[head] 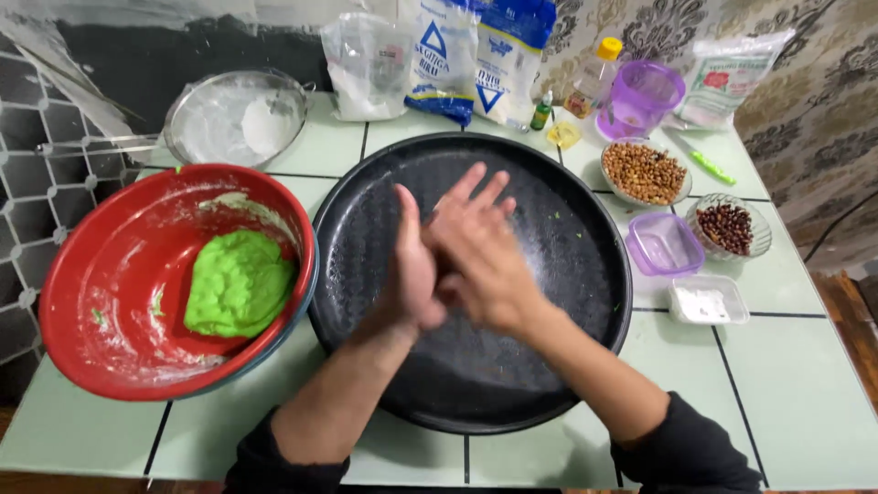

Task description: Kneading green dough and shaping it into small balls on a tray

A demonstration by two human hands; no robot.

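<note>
My left hand [409, 274] and my right hand [480, 252] are pressed palm to palm above the middle of a large round black tray [585, 302]. The right hand lies over the left, with its fingers stretched out toward the far side. Anything between the palms is hidden. To the left of the tray, a red bowl [110, 274] dusted with flour holds a lump of bright green dough [240, 282].
At the back stand a metal sieve with flour [240, 119], flour bags [444, 55], an oil bottle [594, 78] and a purple jug [642, 96]. On the right are bowls of peanuts [645, 172] and dark beans [729, 227], a purple box [665, 243] and a white tub [707, 300].
</note>
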